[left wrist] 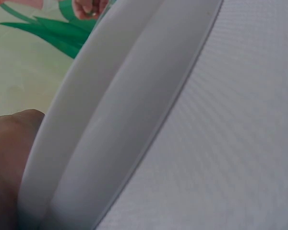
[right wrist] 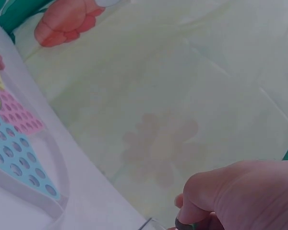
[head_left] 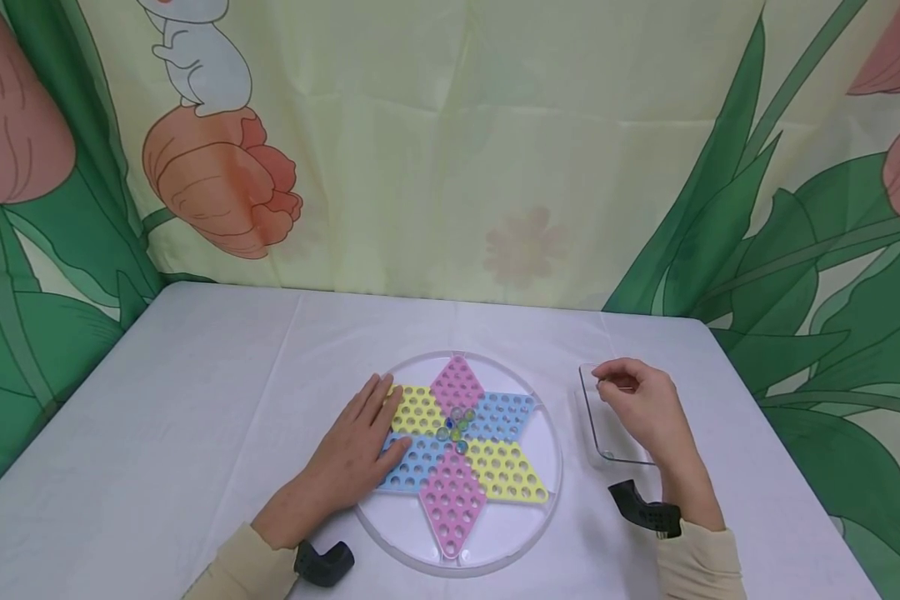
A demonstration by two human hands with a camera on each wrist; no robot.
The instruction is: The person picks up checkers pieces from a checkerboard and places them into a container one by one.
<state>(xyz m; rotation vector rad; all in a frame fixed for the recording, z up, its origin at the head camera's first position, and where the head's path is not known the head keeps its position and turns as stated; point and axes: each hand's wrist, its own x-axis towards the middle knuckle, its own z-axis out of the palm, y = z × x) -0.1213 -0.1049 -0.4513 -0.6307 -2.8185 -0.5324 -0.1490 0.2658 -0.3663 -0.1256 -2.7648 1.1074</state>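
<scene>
A round white Chinese checkers board (head_left: pixel 521 533) has a star of pink, yellow and blue points full of holes. Several glass marbles (head_left: pixel 457 434) cluster at its centre. My left hand (head_left: pixel 352 446) rests flat over the board's left side, fingers extended across a yellow and a blue point. Over a clear plastic box (head_left: pixel 592 429) on the right, my right hand (head_left: pixel 645 407) pinches a small dark green marble (right wrist: pixel 183 224) between thumb and fingertips. The fingers cover most of that marble. In the left wrist view, the board's pale rim (left wrist: pixel 120 110) fills the middle.
A white cloth (head_left: pixel 157 425) covers the table. Behind it hangs a curtain (head_left: pixel 435 167) printed with flowers, leaves and a rabbit. Black wrist mounts (head_left: pixel 324 564) sit below both hands, the left one near the board's rim.
</scene>
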